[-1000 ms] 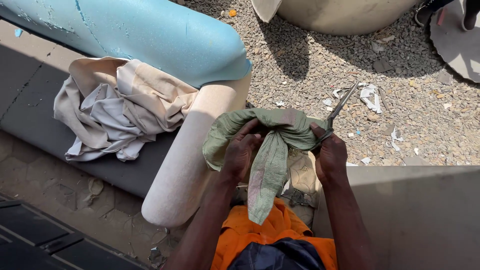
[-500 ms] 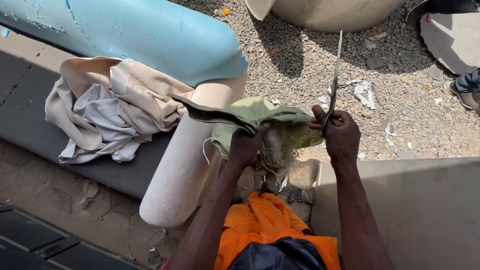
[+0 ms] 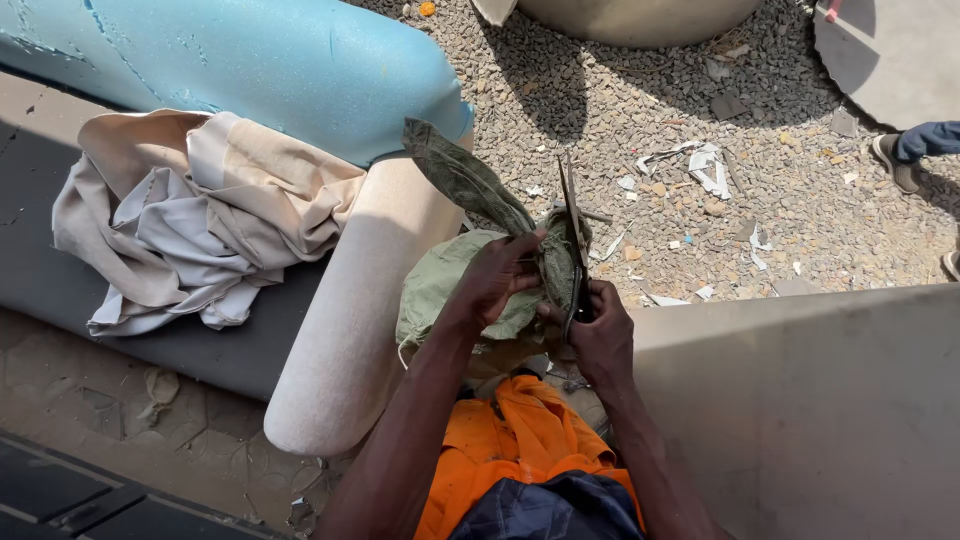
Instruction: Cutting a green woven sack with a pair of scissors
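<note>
From the head camera, looking down, the left hand (image 3: 497,275) is closed on a green cloth (image 3: 440,285), pinching a twisted strip of it near the middle of the view. From that pinch the strip runs up and to the left, so its long axis lies on a slant away from the body, its free end standing over the pale roll (image 3: 350,330). The rest of the cloth hangs in a loose bunch below and left of the fingers. Just right of it, the right hand (image 3: 600,335) is wrapped around the handles of a pair of scissors (image 3: 572,235), whose blades point straight up and away, nearly upright in the picture. The blades lie right against the bunched cloth beside the left fingers; whether they are parted or shut on the fabric cannot be told. The two hands are almost touching, the left slightly farther away than the right. Under both arms lies an orange cloth (image 3: 505,450) over a dark blue one in the lap. To the left a crumpled beige sheet (image 3: 190,215) rests on a dark flat pad (image 3: 60,270), with a blue foam roll (image 3: 250,65) beyond it. Far right, on the gravel (image 3: 700,110) strewn with white scraps, another person's shoe (image 3: 893,160) shows. No container holding anything is in view.
</note>
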